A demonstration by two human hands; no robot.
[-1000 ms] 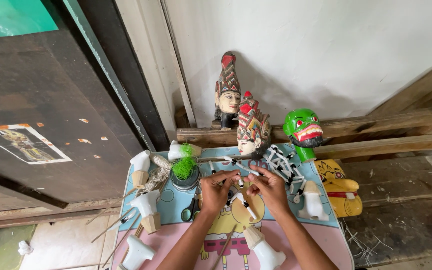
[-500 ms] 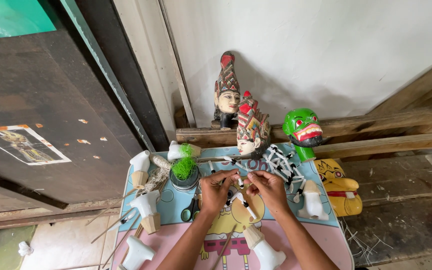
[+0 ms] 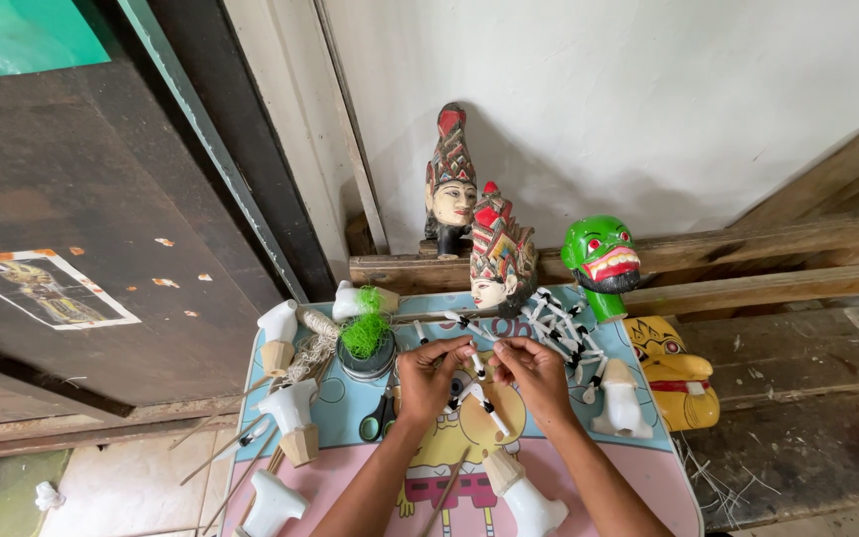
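Both hands, left hand [image 3: 429, 376] and right hand [image 3: 532, 370], pinch a white-and-black jointed piece [image 3: 479, 366] between fingertips

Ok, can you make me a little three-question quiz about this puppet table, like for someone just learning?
1. True or false: the green mask lies flat on the small table.
2. What do the left hand and right hand pinch between them? A) scissors B) a small white and black jointed piece C) a cup
3. What colour is the tuft of fibre on the dark round tin?

Key: 1 false, it stands behind the table's edge; 2 B; 3 green.
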